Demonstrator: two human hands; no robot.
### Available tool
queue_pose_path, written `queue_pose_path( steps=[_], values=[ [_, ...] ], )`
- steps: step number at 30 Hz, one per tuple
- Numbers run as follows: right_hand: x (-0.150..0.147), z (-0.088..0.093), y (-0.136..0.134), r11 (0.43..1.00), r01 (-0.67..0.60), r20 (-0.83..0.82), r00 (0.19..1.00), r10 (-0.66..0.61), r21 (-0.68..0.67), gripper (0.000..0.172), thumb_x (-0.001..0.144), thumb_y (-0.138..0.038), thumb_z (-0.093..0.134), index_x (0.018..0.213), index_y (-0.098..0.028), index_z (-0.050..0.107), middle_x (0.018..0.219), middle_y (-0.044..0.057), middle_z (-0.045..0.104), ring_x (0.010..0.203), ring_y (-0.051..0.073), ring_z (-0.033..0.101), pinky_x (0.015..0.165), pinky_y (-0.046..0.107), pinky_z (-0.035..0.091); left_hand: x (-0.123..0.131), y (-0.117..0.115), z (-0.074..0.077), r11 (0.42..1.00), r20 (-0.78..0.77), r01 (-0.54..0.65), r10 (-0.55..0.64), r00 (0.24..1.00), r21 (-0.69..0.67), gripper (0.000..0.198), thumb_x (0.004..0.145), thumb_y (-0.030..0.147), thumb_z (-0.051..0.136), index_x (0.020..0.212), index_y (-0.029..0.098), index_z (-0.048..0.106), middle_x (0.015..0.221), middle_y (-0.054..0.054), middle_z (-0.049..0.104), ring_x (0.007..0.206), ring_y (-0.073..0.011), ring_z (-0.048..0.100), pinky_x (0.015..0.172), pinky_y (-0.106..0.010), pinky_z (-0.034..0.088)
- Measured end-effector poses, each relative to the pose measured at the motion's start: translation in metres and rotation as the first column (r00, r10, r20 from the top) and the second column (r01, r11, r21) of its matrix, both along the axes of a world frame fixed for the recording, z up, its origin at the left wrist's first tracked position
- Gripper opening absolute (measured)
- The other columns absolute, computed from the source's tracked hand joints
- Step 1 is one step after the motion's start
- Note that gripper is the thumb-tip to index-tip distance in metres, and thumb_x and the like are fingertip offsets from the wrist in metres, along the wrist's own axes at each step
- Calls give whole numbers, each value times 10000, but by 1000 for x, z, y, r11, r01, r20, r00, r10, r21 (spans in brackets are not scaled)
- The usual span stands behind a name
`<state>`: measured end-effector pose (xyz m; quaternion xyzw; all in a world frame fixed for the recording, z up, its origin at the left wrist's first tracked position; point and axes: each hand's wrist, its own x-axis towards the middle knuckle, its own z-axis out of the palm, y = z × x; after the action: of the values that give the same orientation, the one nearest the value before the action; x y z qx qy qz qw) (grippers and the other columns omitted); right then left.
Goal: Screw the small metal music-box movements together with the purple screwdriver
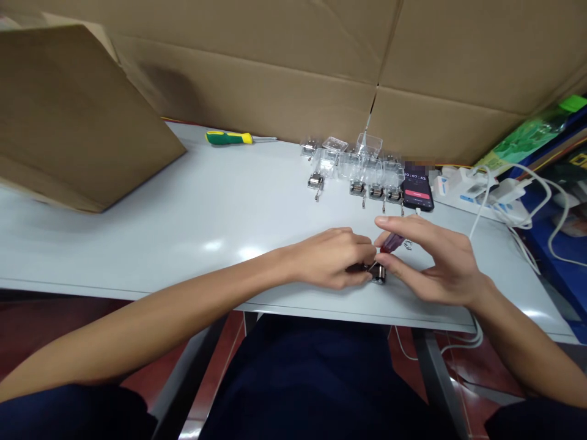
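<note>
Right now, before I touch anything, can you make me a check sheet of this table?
Surface: pale grey table, shiny top.
Job's things: small metal part, dark red screwdriver.
Clutter: green-and-yellow screwdriver, metal parts in a row, clear plastic cases, phone showing a timer.
Hands: left hand pinches the metal part; right hand holds the red screwdriver.
Cables: white cables by a power strip.
Surroundings: cardboard sheets behind, dark red floor below.

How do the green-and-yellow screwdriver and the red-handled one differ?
The green-and-yellow screwdriver lies on the pale table, while the red-handled screwdriver is held in the right hand. The green-and-yellow screwdriver looks larger, with its metal shaft showing; the red-handled screwdriver's shaft is hidden. Both are hand screwdrivers.
</note>
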<state>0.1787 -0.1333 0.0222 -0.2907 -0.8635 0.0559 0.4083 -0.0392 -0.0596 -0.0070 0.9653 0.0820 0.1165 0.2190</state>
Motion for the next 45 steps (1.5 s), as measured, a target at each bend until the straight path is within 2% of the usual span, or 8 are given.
queue_pose_path(
  steps=[3,8,11,18,23,28,32,45],
  values=[
    [1,0,1,1000,-8,6,1000,7,28,732,870,-115,766,1537,-265,504,1083,51,771,844,193,701,779,386,609,0,0,0,999,-1,1,-1,1000,-33,121,943,284,594,888,181,624,858,-34,673,748,-178,623,723,-340,482],
    [3,0,-1,991,-15,-8,1000,14,-129,735,891,-52,698,1563,-241,468,1223,75,737,956,181,705,889,367,601,0,0,1,1000,-7,-2,2,1000,-6,143,945,298,594,875,178,628,846,-33,665,724,-175,617,694,-335,469],
    [4,0,0,997,-42,-26,999,40,-68,722,846,-31,753,1505,-237,541,1091,51,747,892,183,701,843,369,593,1,-1,0,1000,-9,-3,3,1000,-12,137,937,293,583,869,181,624,850,-35,674,750,-181,632,723,-335,487],
    [2,1,0,977,-138,-60,990,129,-166,729,861,3,708,1527,-217,511,1156,75,737,967,194,698,837,376,601,3,-4,0,990,-7,6,-5,1000,139,132,917,279,561,925,166,628,909,-74,707,768,-199,652,734,-359,513],
    [3,2,1,997,-77,-41,996,77,1,717,780,-19,820,1437,-204,600,954,28,736,795,175,672,757,374,567,3,-5,-4,986,-1,5,-5,1000,166,146,913,279,555,933,168,648,893,-70,713,820,-215,679,842,-391,542],
    [4,1,-1,982,-84,-4,996,85,-169,758,872,-25,709,1561,-214,457,1206,83,738,1008,195,714,930,389,593,3,-4,-7,986,41,12,-19,999,167,167,916,284,561,951,159,666,930,-79,722,841,-213,686,875,-389,560],
    [4,2,-4,981,-66,-1,998,67,-183,758,876,-35,707,1560,-244,456,1275,63,727,1032,172,712,959,348,593,1,-4,-5,983,43,7,-15,999,182,204,930,301,547,954,152,684,933,-88,718,851,-224,685,904,-407,561],
    [9,7,-6,931,-100,-10,995,102,-352,771,905,-28,621,1607,-241,383,1431,95,658,1196,209,677,1059,366,548,-5,4,3,984,65,156,-151,986,-85,434,718,125,564,1141,177,648,1106,-104,643,1074,-274,610,982,-436,533]
  ],
)
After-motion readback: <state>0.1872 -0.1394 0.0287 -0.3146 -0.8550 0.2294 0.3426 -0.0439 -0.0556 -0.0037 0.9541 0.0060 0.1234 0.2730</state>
